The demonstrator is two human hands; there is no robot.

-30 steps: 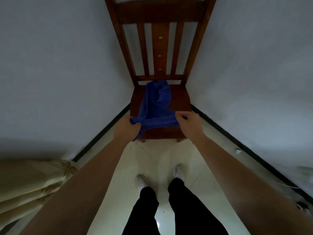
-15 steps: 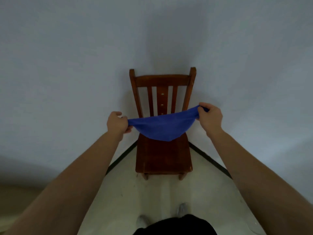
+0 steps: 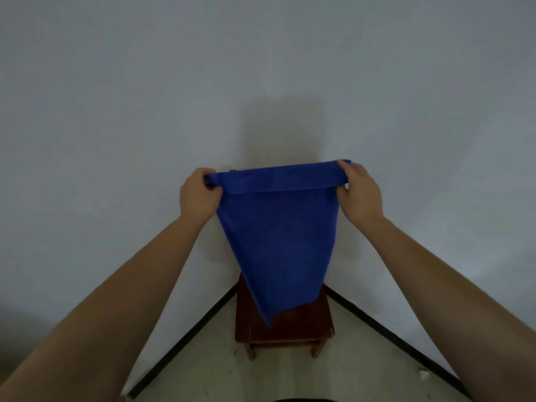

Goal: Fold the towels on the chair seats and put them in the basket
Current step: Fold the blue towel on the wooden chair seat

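A wooden chair (image 3: pixel 285 329) stood on the pale tiled floor (image 3: pixel 284 375) against the wall, its seat partly hidden by a hanging blue towel (image 3: pixel 278 242); a small white scrap (image 3: pixel 424 373) lay near the baseboard

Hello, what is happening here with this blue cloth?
A person holds up a blue towel by its top corners, the left hand at one end and the right hand at the other. The towel hangs spread open in the air above a wooden chair that stands in the corner of the room. It is not folded yet, and no basket is in view.
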